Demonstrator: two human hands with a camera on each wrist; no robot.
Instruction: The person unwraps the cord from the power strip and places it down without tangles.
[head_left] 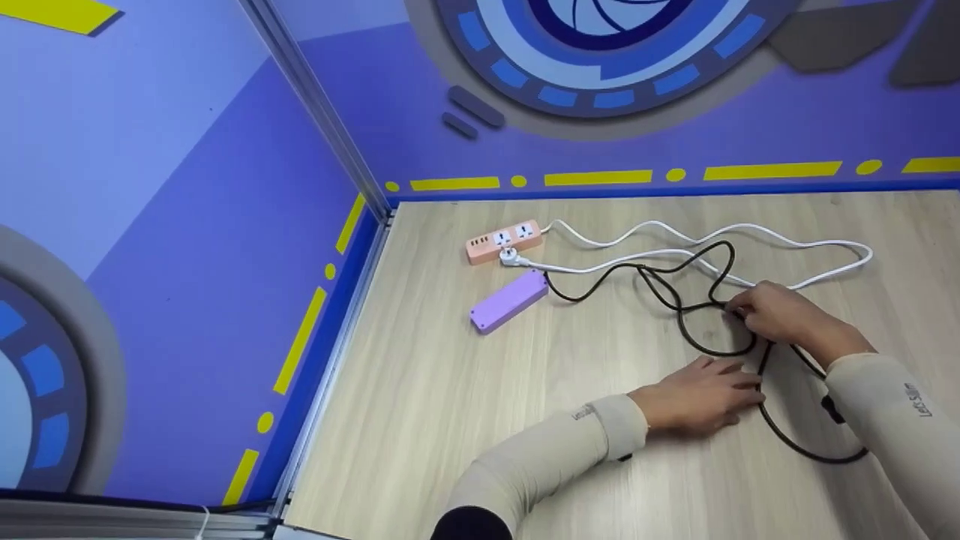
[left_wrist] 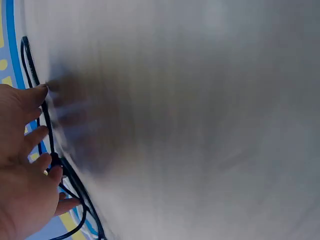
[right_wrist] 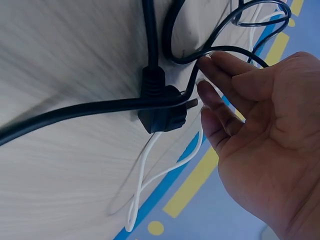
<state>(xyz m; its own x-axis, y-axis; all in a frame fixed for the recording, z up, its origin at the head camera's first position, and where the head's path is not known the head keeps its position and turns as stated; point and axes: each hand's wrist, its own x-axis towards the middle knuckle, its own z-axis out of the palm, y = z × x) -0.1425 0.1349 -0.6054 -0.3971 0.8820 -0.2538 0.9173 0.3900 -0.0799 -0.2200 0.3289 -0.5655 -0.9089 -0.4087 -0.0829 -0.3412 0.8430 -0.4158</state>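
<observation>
A black power cord [head_left: 716,352] lies in loose loops on the table, running from a purple power strip [head_left: 510,301]. My right hand [head_left: 784,313] pinches this cord between thumb and fingertips at the far side of the loops. Nearer the front, my left hand [head_left: 701,399] rests low over the table, fingers extended and touching the cord at a loop's left side. In the left wrist view the left fingers [left_wrist: 42,132] lie loosely spread along the cord. The cord's black plug [right_wrist: 162,107] shows close to the right hand, partly crossed by cord.
An orange power strip [head_left: 504,241] with white sockets lies behind the purple one. Its white cord [head_left: 780,236] loops rightward, and its white plug [head_left: 510,257] lies against the strip. Blue-purple panels [head_left: 645,150] with yellow marks border the wooden table [head_left: 420,375] at the back and left.
</observation>
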